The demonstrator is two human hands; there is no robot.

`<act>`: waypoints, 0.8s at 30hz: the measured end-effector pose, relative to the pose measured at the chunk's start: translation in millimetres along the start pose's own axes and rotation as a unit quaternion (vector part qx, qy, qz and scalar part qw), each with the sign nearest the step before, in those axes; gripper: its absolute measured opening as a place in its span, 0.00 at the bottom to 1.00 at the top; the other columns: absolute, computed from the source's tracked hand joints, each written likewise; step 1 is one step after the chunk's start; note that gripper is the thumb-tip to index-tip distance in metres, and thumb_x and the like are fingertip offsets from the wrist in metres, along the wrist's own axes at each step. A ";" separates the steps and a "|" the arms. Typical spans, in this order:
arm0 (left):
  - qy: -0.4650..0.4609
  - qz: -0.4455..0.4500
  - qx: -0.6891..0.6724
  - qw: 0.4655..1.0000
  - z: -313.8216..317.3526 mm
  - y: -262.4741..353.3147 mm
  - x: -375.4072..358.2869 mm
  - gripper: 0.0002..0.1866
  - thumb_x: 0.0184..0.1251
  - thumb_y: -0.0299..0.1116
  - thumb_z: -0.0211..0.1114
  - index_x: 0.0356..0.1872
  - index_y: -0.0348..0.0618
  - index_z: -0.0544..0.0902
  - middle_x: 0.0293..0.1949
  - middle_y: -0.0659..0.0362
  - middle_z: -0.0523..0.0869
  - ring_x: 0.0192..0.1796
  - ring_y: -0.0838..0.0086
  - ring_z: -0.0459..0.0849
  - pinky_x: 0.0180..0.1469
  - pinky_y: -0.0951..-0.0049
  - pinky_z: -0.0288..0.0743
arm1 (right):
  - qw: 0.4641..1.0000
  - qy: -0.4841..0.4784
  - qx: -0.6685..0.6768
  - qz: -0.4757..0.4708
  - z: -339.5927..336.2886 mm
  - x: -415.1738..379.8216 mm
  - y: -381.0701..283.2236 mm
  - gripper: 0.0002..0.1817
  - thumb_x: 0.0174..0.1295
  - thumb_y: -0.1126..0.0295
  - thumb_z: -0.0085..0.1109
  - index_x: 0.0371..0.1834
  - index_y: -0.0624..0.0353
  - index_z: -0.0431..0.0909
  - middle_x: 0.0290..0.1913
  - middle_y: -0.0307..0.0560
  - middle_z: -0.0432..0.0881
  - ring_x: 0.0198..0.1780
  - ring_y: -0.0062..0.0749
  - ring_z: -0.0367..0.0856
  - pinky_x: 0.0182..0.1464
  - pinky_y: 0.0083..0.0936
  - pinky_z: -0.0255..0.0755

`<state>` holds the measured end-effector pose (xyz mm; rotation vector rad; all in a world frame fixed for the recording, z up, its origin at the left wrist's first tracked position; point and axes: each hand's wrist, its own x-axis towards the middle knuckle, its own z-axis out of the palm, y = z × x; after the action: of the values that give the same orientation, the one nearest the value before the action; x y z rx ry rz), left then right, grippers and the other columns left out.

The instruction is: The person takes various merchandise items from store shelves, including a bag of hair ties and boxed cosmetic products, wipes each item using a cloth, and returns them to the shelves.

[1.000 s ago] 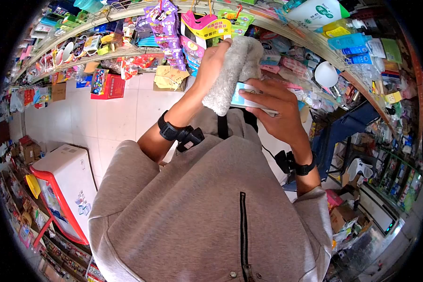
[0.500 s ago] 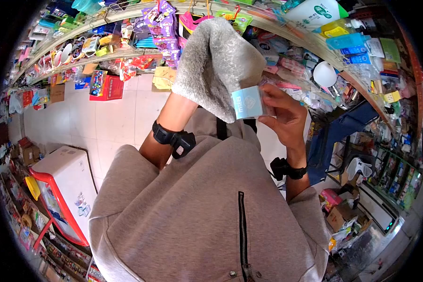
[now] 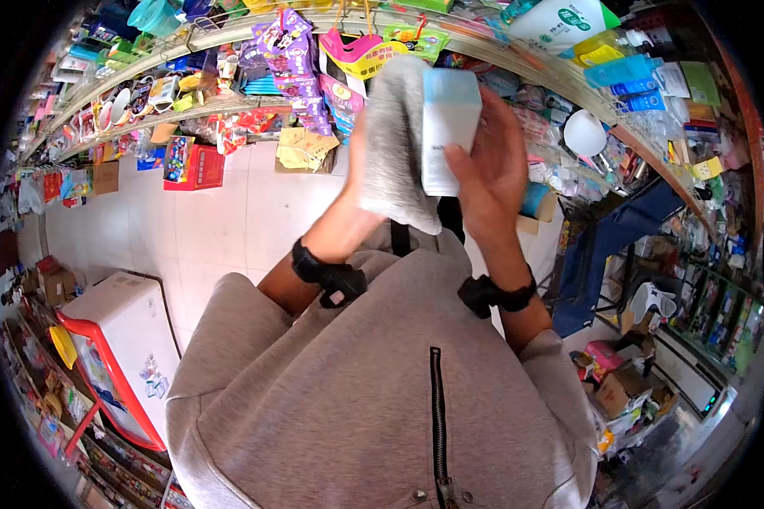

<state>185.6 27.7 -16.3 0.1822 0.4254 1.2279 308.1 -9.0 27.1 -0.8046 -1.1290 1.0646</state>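
Note:
A small white box with a light-blue top (image 3: 452, 136) is in my right hand (image 3: 494, 170), the thumb pressed on its near face and the fingers behind its right side. My left hand (image 3: 356, 182) bears a fluffy grey cloth (image 3: 390, 144); its fingers are hidden behind the fabric. The cloth's right edge lies against the left side of the box. Both are held up in front of my chest, and each of my wrists has a black strapped device.
Store shelves (image 3: 204, 110) curve across the front, with purple snack packets (image 3: 293, 68) hanging from them. A red box (image 3: 199, 165) stands below on the tiled floor. At left is a white freezer with red trim (image 3: 127, 322); a dark-blue folding chair (image 3: 603, 246) stands right.
The box has turned from its blue end face to its long white side and moved up. The cloth has folded narrower and shifted right against the box; both hands are closer together.

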 end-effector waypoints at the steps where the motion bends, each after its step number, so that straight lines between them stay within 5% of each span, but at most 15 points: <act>1: -0.011 0.001 0.056 0.998 -0.7 -5.2 -2.1 0.24 0.78 0.46 0.49 0.62 0.38 0.73 0.52 0.52 0.82 0.51 0.67 0.84 0.54 0.68 0.80 | 1.000 0.002 0.000 -0.001 5.6 2.6 4.3 0.36 0.60 0.78 0.67 0.72 0.65 0.61 0.68 0.54 0.71 0.68 0.36 0.70 0.71 0.32 0.62; 5: 0.003 -0.045 -0.104 0.994 1.1 4.4 1.2 0.24 0.79 0.47 0.48 0.64 0.41 0.71 0.56 0.53 0.81 0.56 0.64 0.83 0.58 0.64 0.80 | 0.986 0.128 0.095 0.054 4.9 14.0 3.9 0.30 0.64 0.76 0.63 0.69 0.66 0.63 0.63 0.49 0.75 0.64 0.33 0.73 0.69 0.31 0.65; 7: 0.043 -0.018 0.053 0.997 6.0 8.0 -13.5 0.25 0.80 0.50 0.46 0.66 0.44 0.70 0.60 0.53 0.80 0.60 0.63 0.81 0.63 0.62 0.76 | 0.938 0.149 0.285 0.128 -6.4 22.0 4.1 0.27 0.66 0.76 0.61 0.67 0.65 0.65 0.61 0.48 0.76 0.62 0.34 0.74 0.69 0.33 0.65; 10: 0.053 0.021 0.085 0.995 7.2 7.1 -15.3 0.25 0.80 0.49 0.46 0.67 0.45 0.70 0.61 0.53 0.79 0.61 0.62 0.80 0.64 0.61 0.76 | 0.931 0.149 0.309 0.120 -4.5 25.5 10.3 0.24 0.67 0.76 0.60 0.66 0.64 0.66 0.59 0.47 0.77 0.61 0.34 0.75 0.69 0.33 0.65; 12: 0.009 0.035 -0.085 0.996 3.7 7.2 -11.1 0.25 0.78 0.50 0.46 0.64 0.43 0.72 0.57 0.53 0.81 0.57 0.62 0.82 0.60 0.61 0.78 | 0.927 0.151 0.321 0.118 1.2 24.1 14.9 0.24 0.67 0.76 0.60 0.66 0.64 0.66 0.59 0.46 0.77 0.61 0.33 0.75 0.69 0.33 0.66; 16: 0.048 0.105 -0.037 0.993 10.1 5.7 6.0 0.24 0.77 0.51 0.43 0.53 0.41 0.77 0.46 0.54 0.84 0.49 0.63 0.85 0.52 0.62 0.81 | 0.930 0.171 0.305 0.116 7.0 21.0 22.8 0.24 0.67 0.75 0.60 0.65 0.64 0.66 0.58 0.46 0.77 0.60 0.33 0.75 0.67 0.32 0.67; 20: 0.008 0.138 -0.035 0.990 10.9 2.9 10.6 0.24 0.76 0.51 0.43 0.53 0.42 0.76 0.47 0.54 0.83 0.48 0.63 0.85 0.51 0.62 0.81 | 0.931 0.164 0.301 0.126 7.9 24.8 18.5 0.21 0.69 0.71 0.58 0.63 0.63 0.67 0.57 0.46 0.77 0.61 0.34 0.75 0.66 0.35 0.67; 24: 0.073 0.161 -0.029 0.984 9.5 5.7 20.2 0.25 0.75 0.53 0.43 0.55 0.43 0.75 0.50 0.54 0.81 0.51 0.63 0.83 0.54 0.63 0.79 | 0.903 0.156 0.364 0.166 -0.4 27.6 12.2 0.21 0.70 0.69 0.57 0.64 0.63 0.67 0.58 0.48 0.78 0.62 0.37 0.75 0.67 0.37 0.67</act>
<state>189.9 49.4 -10.0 0.1132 0.4990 1.5759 307.5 21.0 24.3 -0.5339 -0.2633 1.4510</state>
